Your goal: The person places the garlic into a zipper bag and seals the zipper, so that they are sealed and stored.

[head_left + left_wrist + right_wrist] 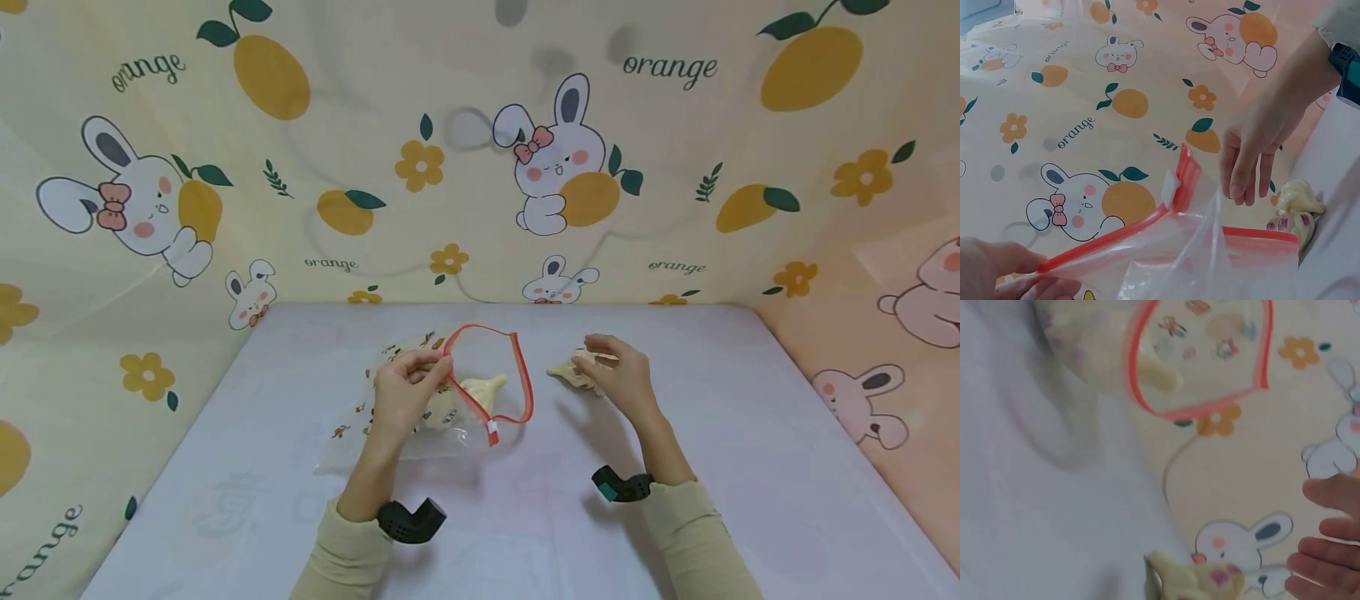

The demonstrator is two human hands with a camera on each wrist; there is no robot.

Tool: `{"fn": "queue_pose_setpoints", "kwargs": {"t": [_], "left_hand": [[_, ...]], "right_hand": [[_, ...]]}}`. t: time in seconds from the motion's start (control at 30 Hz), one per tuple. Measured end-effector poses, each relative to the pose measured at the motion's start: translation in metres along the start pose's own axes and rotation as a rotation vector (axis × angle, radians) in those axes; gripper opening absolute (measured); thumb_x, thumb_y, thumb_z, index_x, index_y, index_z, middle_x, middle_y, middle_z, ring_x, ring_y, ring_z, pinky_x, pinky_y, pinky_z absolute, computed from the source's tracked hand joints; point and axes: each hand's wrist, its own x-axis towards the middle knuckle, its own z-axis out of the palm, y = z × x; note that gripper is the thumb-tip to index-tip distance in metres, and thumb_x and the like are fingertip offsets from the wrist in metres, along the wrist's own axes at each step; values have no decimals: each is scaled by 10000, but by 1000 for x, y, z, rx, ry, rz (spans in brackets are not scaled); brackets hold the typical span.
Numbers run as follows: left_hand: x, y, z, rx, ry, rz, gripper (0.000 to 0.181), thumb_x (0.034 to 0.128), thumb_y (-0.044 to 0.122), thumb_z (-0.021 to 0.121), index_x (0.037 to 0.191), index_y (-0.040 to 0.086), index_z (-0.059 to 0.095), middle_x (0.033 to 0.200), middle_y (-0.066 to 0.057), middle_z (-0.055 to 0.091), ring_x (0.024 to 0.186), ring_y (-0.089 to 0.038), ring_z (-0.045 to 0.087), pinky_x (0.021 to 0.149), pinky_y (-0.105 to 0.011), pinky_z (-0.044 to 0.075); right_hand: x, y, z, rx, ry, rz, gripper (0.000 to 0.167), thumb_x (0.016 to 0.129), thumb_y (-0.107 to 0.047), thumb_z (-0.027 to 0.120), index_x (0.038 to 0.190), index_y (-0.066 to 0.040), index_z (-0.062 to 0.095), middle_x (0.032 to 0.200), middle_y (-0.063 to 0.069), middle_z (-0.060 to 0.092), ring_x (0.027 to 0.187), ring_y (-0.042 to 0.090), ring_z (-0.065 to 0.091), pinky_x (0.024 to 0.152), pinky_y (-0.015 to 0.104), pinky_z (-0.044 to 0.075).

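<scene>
A clear zip bag (352, 433) with small printed figures and a red rim (527, 383) lies on its side, its mouth spread toward the right. The left hand (405, 387) pinches the rim between thumb and fingers. Inside the bag is a pale garlic bulb (483, 392). The right hand (622, 375) hovers by more garlic (573, 373) on the table, fingers loosely bent and apart; in the right wrist view a gap shows between the fingers (1325, 553) and the garlic (1200, 581). A white slider (1170, 189) sits on the red zip in the left wrist view.
The white table (225, 508) reaches back to a cloth backdrop (465, 192) printed with rabbits and oranges, which also rises along both sides. A black device is strapped on each wrist, near the cream sleeves.
</scene>
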Motion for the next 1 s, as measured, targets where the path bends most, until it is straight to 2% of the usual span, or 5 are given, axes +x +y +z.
{"fn": "queue_pose_setpoints", "kwargs": {"t": [0.23, 0.57, 0.8, 1.0], "left_hand": [[0, 0, 1, 1, -17, 0, 182, 881, 78, 684, 1011, -48, 691, 873, -194, 731, 636, -6, 639, 633, -140, 556], [0, -1, 3, 11, -6, 20, 185, 874, 91, 697, 1002, -43, 698, 854, -191, 732, 627, 10, 636, 620, -146, 550], [1, -2, 3, 6, -12, 17, 190, 875, 98, 698, 1004, -42, 698, 855, -175, 736, 642, 11, 640, 632, -144, 549], [0, -2, 1, -1, -10, 11, 177, 870, 92, 701, 993, -35, 699, 803, -108, 731, 640, -14, 643, 627, -152, 551]], "right_hand": [[0, 19, -11, -18, 102, 47, 393, 832, -82, 737, 1167, 83, 616, 1162, 286, 663, 1091, 419, 642, 974, 482, 512], [2, 41, -26, -39, 155, 199, 485, 846, -117, 732, 1255, 80, 561, 1321, 279, 572, 1249, 426, 527, 1074, 476, 450], [3, 52, -32, -14, 89, 355, 592, 875, -208, 711, 1354, 55, 483, 1432, 261, 482, 1341, 399, 464, 1102, 460, 433], [3, 63, -33, -11, 6, 402, 665, 897, -277, 683, 1401, 67, 418, 1462, 273, 438, 1353, 410, 445, 1100, 463, 430]]}}
